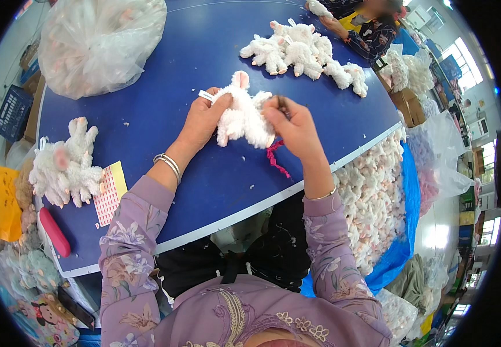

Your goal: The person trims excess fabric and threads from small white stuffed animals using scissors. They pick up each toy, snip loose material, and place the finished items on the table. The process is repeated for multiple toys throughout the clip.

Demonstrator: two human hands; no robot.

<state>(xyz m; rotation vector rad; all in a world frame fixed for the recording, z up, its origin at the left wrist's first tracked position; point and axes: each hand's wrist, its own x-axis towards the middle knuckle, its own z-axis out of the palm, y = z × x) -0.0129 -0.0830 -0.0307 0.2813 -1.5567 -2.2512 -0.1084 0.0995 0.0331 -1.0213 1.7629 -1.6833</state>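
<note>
Over the middle of the blue table a fluffy white plush toy (pixel 240 118) with pink ear and feet is held up. My left hand (pixel 207 115) grips its left side, thumb on the fur, with a small white label sticking out beside the fingers. At the toy's right side my right hand (pixel 289 121) is closed, its fingers bent against the fur. Something dark shows at those fingers, too blurred to name. A twisted magenta cord (pixel 274 159) hangs or lies just below the right hand; whether it joins what the hand holds I cannot tell.
Several white plush toys (pixel 305 49) lie at the far right, near another person's hand (pixel 334 26). A clear bag (pixel 100 46) stands far left. More toys (pixel 68 165), a sticker sheet (pixel 110 194) and a pink case (pixel 55 232) lie left. A toy-filled blue sack (pixel 372 202) stands right.
</note>
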